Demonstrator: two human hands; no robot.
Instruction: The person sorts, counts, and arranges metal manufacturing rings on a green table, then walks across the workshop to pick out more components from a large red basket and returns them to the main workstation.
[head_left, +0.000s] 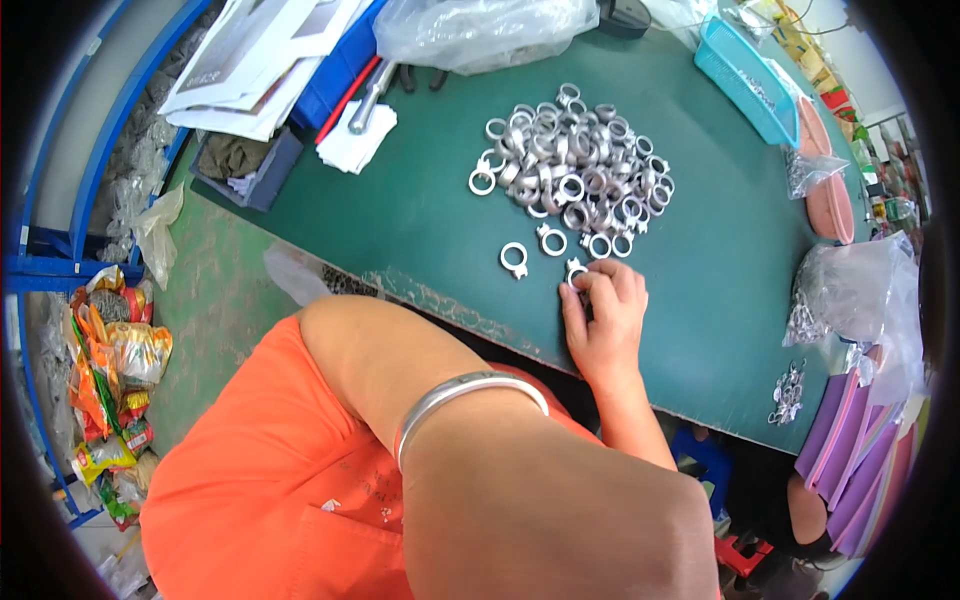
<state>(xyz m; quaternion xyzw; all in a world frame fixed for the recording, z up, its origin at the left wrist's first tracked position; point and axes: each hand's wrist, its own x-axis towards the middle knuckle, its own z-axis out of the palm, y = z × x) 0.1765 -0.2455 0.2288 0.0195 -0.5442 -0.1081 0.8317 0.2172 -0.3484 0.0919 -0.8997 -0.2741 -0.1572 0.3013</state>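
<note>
My right hand (606, 319) rests at the near edge of the green table, thumb and index finger closed on a small metal ring with a lug (575, 271). Just beyond it lie a few loose metal rings, one to the left (514, 245) and another (553, 229) nearer the heap. A large heap of similar grey metal rings (559, 166) covers the table's middle. My left arm is raised close to the camera, with a silver bangle (469, 384) around it. What seems to be the back of my left hand (555, 517) fills the bottom; its fingers are hidden.
A grey bin with cloth (279, 174), white paper under a metal-handled tool (373, 99) and a plastic bag (487, 34) stand at the back left. A turquoise basket (739, 94), pink baskets (831, 214), bagged metal parts (847, 285) and small metal pieces (787, 394) are at right.
</note>
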